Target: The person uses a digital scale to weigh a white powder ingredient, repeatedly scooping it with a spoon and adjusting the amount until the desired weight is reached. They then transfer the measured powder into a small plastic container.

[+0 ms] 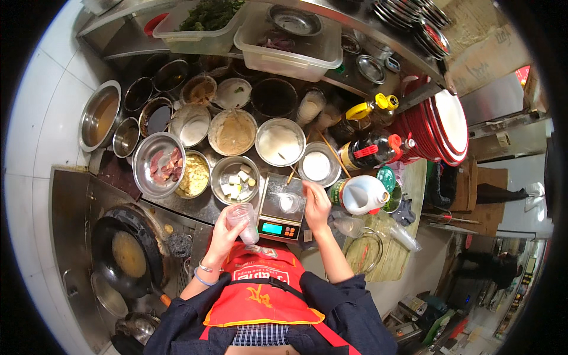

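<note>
My left hand [226, 233] grips a stack of clear plastic cups [243, 217], tilted just left of the digital kitchen scale [274, 206]. On the scale's steel plate stands a small clear cup [289, 203] with white contents, and white powder is scattered around it. My right hand [317, 206] hovers at the plate's right edge with its fingers bent together; whether anything thin is between them is unclear. Beyond that hand is a steel bowl of white powder [316, 164]. A steel bowl with pale cut pieces [235, 181] sits left of the scale.
Several bowls of powders and sauces crowd the counter, among them a bowl of raw meat [159, 165] and chopped garlic [193, 173]. A white jug [361, 195] and a dark sauce bottle [370, 151] stand right. A wok [126, 257] is at left. Overhead runs a shelf with plastic tubs [288, 62].
</note>
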The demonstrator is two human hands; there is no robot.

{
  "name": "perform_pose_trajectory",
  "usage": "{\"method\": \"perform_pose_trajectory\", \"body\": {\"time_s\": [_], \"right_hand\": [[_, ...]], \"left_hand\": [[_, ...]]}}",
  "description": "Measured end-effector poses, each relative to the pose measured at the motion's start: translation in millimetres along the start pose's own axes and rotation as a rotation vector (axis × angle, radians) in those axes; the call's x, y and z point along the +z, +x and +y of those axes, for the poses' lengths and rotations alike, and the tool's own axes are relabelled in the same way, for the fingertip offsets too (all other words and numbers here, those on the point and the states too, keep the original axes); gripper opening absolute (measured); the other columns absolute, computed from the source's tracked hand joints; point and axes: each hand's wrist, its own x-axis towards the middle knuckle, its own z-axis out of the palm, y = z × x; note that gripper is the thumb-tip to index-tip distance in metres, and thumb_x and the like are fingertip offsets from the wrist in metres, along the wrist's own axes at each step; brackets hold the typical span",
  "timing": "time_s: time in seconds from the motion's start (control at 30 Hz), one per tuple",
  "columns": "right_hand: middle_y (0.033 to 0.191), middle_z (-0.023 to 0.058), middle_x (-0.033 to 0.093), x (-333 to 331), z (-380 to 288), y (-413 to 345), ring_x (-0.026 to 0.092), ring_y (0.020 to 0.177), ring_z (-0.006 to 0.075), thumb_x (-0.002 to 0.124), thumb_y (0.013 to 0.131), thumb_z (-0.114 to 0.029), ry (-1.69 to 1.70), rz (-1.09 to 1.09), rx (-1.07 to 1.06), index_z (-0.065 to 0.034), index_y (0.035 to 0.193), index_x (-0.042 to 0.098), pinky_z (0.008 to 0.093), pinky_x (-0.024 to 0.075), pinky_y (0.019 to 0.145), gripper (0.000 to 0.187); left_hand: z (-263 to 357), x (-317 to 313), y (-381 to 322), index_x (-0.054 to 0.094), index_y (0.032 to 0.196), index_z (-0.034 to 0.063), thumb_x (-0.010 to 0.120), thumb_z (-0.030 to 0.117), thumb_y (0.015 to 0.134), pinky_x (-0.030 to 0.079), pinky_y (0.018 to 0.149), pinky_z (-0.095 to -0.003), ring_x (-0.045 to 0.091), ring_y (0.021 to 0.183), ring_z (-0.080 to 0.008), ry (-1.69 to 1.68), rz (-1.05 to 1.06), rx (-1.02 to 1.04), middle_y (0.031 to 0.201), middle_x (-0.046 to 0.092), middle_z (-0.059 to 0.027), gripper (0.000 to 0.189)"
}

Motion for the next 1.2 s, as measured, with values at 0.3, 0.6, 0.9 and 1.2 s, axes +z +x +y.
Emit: {"method": "perform_pose_trajectory", "body": {"time_s": [0.3,0.6,0.9,1.2], "right_hand": [[0.083,0.0067,0.063,65,47,21,0.056,0.065,0.0075,0.047,0.097,-0.014,0.375,-0.018,0.602,0.0033,0.104,0.062,0.0212,0.0475,0.059,0.024],[0.083,0.0120,0.061,26,54,11,0.057,0.067,0.0157,0.043,0.098,-0.015,0.939,0.415,0.991,0.0057,0.113,0.053,0.0258,0.0476,0.060,0.027],[0.082,0.0109,0.062,-48,24,-54,0.057,0.065,0.0142,0.047,0.096,-0.017,0.868,0.427,0.888,0.0039,0.109,0.055,0.0252,0.0466,0.057,0.026],[0.083,0.0095,0.063,-63,1,-100,0.058,0.066,0.0110,0.046,0.097,-0.015,0.556,0.267,0.669,0.0042,0.104,0.060,0.0228,0.0479,0.057,0.025]], "left_hand": [[1,-21,-3,0.044,0.126,-0.0013,0.067,0.007,0.080,0.038,0.099,-0.0314,0.050,0.113,-0.0171,-0.008,0.109,0.008,0.120,0.053,-0.0092,0.052],[2,-15,3,0.044,0.124,-0.0005,0.067,0.009,0.081,0.038,0.098,-0.0309,0.050,0.111,-0.0158,-0.007,0.068,0.003,0.118,0.053,-0.0080,0.050],[-2,1,3,0.044,0.125,-0.0010,0.066,0.003,0.081,0.040,0.097,-0.0303,0.051,0.111,-0.0157,-0.001,-0.011,-0.009,0.118,0.054,-0.0083,0.050],[-11,15,-5,0.045,0.123,-0.0007,0.066,0.004,0.081,0.042,0.095,-0.0299,0.053,0.108,-0.0150,0.012,-0.051,-0.002,0.116,0.056,-0.0077,0.047]]}}
